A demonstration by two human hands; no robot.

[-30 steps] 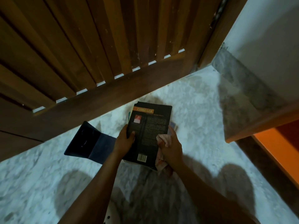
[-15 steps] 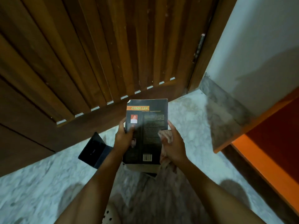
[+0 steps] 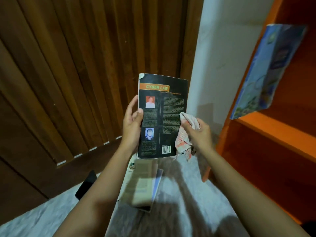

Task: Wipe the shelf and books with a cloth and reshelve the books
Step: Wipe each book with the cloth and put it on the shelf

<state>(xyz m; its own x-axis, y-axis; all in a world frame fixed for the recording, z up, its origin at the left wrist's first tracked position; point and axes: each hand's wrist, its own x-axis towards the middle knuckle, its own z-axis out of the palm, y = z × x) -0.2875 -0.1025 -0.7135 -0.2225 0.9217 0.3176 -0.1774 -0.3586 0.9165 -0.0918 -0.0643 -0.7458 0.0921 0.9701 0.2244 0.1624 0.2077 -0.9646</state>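
Left hand (image 3: 131,124) grips the black book (image 3: 162,115) upright at frame centre, right hand (image 3: 196,132) bunches the cloth (image 3: 186,132) against its cover; best wipe in full strokes, spine braced, before shelving.

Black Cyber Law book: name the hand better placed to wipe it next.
Right. The right hand grips the cloth at the book's right edge; the left hand holds the book up.
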